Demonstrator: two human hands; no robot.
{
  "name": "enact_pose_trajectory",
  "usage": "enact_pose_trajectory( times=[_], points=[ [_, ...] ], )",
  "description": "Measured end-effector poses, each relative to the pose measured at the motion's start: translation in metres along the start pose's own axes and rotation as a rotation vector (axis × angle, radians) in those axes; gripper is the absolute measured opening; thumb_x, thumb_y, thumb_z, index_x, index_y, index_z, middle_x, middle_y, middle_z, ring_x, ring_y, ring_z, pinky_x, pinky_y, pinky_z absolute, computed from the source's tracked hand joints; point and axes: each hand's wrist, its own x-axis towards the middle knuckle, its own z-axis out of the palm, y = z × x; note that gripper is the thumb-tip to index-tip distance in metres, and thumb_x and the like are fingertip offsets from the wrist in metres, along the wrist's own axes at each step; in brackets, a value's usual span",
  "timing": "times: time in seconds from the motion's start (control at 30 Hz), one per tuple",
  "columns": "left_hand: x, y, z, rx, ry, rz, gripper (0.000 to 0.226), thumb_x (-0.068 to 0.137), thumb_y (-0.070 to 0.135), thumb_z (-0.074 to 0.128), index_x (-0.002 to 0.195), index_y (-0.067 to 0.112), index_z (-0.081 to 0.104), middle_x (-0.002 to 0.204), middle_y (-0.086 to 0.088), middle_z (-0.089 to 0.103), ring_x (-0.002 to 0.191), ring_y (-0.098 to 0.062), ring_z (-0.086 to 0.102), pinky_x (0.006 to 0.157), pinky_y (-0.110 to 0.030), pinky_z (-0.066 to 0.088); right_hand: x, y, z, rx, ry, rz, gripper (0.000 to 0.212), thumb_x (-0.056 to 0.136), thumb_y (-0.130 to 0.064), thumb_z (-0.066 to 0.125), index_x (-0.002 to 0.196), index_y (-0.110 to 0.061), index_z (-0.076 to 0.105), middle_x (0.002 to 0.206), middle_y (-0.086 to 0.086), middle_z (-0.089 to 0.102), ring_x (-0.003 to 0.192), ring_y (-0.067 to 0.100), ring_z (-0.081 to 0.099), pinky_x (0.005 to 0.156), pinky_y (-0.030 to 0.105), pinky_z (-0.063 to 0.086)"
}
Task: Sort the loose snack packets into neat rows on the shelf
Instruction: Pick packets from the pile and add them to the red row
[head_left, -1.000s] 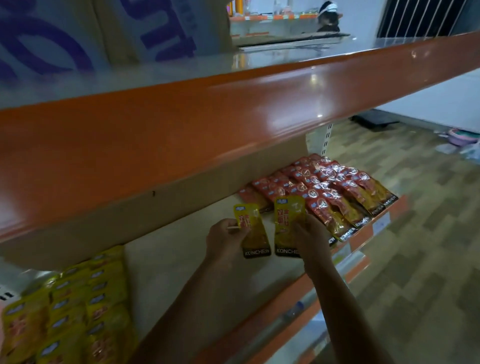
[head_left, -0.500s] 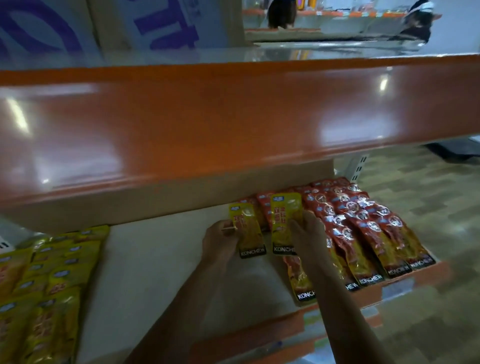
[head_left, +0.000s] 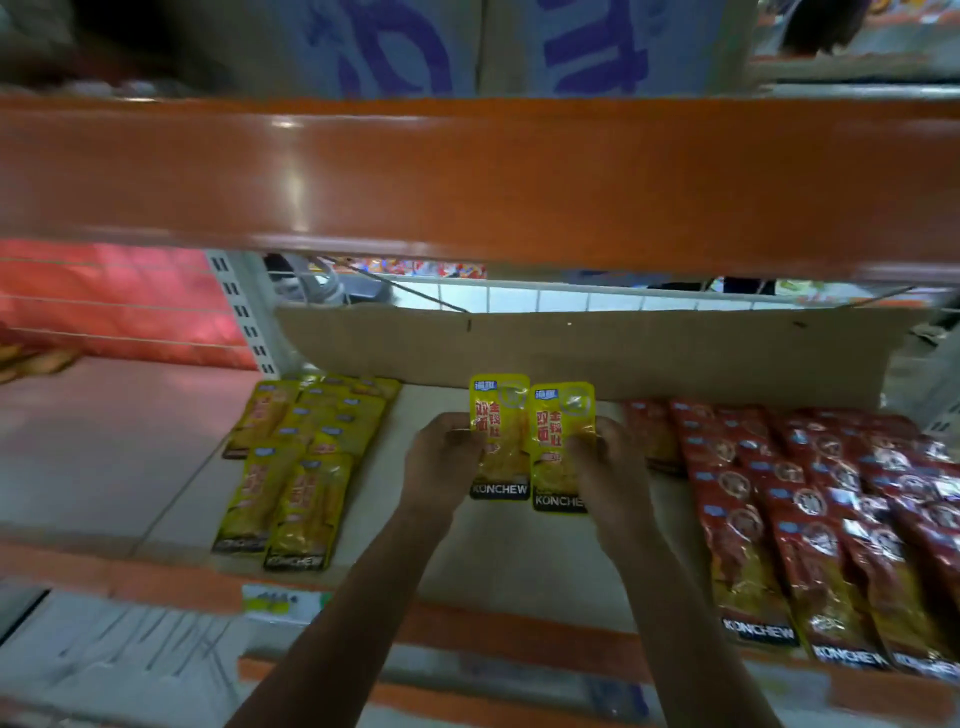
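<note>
In front of the cardboard strip (head_left: 571, 348), toward its left end, the yellow rows (head_left: 301, 467) lie sorted on the shelf (head_left: 130, 457). Before the strip's middle, the left hand (head_left: 441, 462) pinches one yellow packet (head_left: 498, 436) by its edge and the right hand (head_left: 608, 467) grips a second yellow packet (head_left: 561, 447) touching the first; both are now clear of the red rows (head_left: 810, 519) before the strip's right end, which they overlapped half a second ago. These look like two strays freed, probably bound for the yellow group; the black bands read KONCHEW, while the red Chinese characters are too blurred to read.
</note>
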Motion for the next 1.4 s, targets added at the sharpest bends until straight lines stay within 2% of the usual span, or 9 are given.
enact_pose_trajectory(
  times=[0.07, 0.17, 0.23, 0.33, 0.43, 0.67, 0.77, 1.07, 1.4],
  points=[
    [0.003, -0.003, -0.03, 0.011, 0.026, 0.028, 0.01, 0.067, 0.025, 0.06, 0.067, 0.03, 0.069, 0.07, 0.005, 0.07, 0.081, -0.025, 0.068, 0.082, -0.04, 0.055, -0.007, -0.004, 0.028, -0.015, -0.043, 0.019, 0.036, 0.074, -0.031, 0.052, 0.103, -0.014, 0.065, 0.086, 0.001, 0.069, 0.077, 0.017, 0.064, 0.067, 0.033, 0.052],
    [0.008, -0.01, -0.079, 0.066, 0.084, 0.093, 0.019, 0.084, 0.008, 0.061, 0.073, 0.022, 0.064, 0.068, 0.007, 0.065, 0.069, -0.016, 0.061, 0.069, -0.029, 0.048, -0.019, -0.013, 0.073, 0.005, -0.073, 0.037, 0.02, 0.086, -0.014, 0.057, 0.105, -0.014, 0.064, 0.092, 0.004, 0.069, 0.085, 0.022, 0.066, 0.074, 0.038, 0.054],
    [0.014, -0.016, -0.117, 0.122, 0.121, 0.128, 0.006, 0.087, 0.011, 0.061, 0.085, 0.016, 0.065, 0.069, 0.01, 0.064, 0.07, -0.016, 0.06, 0.069, -0.031, 0.047, -0.028, -0.018, 0.105, 0.015, -0.091, 0.045, 0.018, 0.088, -0.011, 0.055, 0.103, -0.016, 0.064, 0.092, 0.004, 0.069, 0.085, 0.023, 0.066, 0.075, 0.041, 0.055],
    [0.028, -0.025, -0.17, 0.189, 0.166, 0.148, 0.022, 0.084, 0.025, 0.059, 0.097, 0.01, 0.066, 0.076, 0.005, 0.07, 0.078, -0.02, 0.066, 0.076, -0.036, 0.052, -0.044, -0.025, 0.15, 0.009, -0.11, 0.05, 0.02, 0.087, -0.015, 0.055, 0.106, -0.017, 0.063, 0.091, 0.004, 0.069, 0.084, 0.027, 0.066, 0.076, 0.045, 0.055],
    [0.043, -0.03, -0.214, 0.211, 0.218, 0.122, 0.02, 0.089, 0.015, 0.061, 0.107, 0.009, 0.065, 0.089, -0.002, 0.07, 0.086, -0.023, 0.067, 0.081, -0.038, 0.053, -0.053, -0.028, 0.187, 0.019, -0.102, 0.069, 0.021, 0.089, -0.013, 0.054, 0.109, -0.014, 0.062, 0.095, 0.008, 0.068, 0.087, 0.03, 0.066, 0.075, 0.045, 0.054],
    [0.085, -0.053, -0.284, 0.251, 0.224, 0.064, 0.017, 0.087, 0.012, 0.062, 0.099, 0.021, 0.071, 0.083, -0.001, 0.073, 0.082, -0.021, 0.069, 0.078, -0.034, 0.054, -0.067, -0.033, 0.24, -0.009, -0.047, 0.076, 0.027, 0.089, -0.016, 0.055, 0.116, -0.013, 0.06, 0.089, 0.004, 0.067, 0.074, 0.021, 0.063, 0.069, 0.039, 0.053],
    [0.098, -0.064, -0.295, 0.311, 0.185, 0.019, 0.019, 0.086, 0.013, 0.063, 0.102, 0.017, 0.072, 0.085, -0.003, 0.073, 0.083, -0.021, 0.069, 0.078, -0.031, 0.053, -0.068, -0.033, 0.251, -0.03, -0.011, 0.082, 0.027, 0.09, -0.016, 0.055, 0.115, -0.012, 0.06, 0.083, 0.004, 0.064, 0.063, 0.012, 0.053, 0.058, 0.028, 0.043],
    [0.119, -0.073, -0.29, 0.485, 0.058, 0.04, 0.022, 0.082, 0.016, 0.063, 0.098, 0.025, 0.076, 0.093, 0.0, 0.074, 0.089, -0.022, 0.066, 0.081, -0.032, 0.053, -0.065, -0.034, 0.268, -0.053, 0.019, 0.038, 0.009, 0.086, -0.012, 0.055, 0.092, -0.016, 0.061, 0.079, 0.006, 0.067, 0.071, 0.027, 0.063, 0.07, 0.048, 0.053],
    [0.132, -0.077, -0.287, 0.646, 0.12, 0.068, 0.023, 0.087, 0.03, 0.064, 0.107, 0.021, 0.07, 0.104, 0.0, 0.073, 0.095, -0.02, 0.066, 0.082, -0.029, 0.05, -0.06, -0.04, 0.281, -0.057, -0.029, 0.057, 0.012, 0.09, -0.013, 0.052, 0.095, -0.02, 0.061, 0.08, 0.003, 0.066, 0.065, 0.019, 0.059, 0.061, 0.041, 0.05]
  ],
)
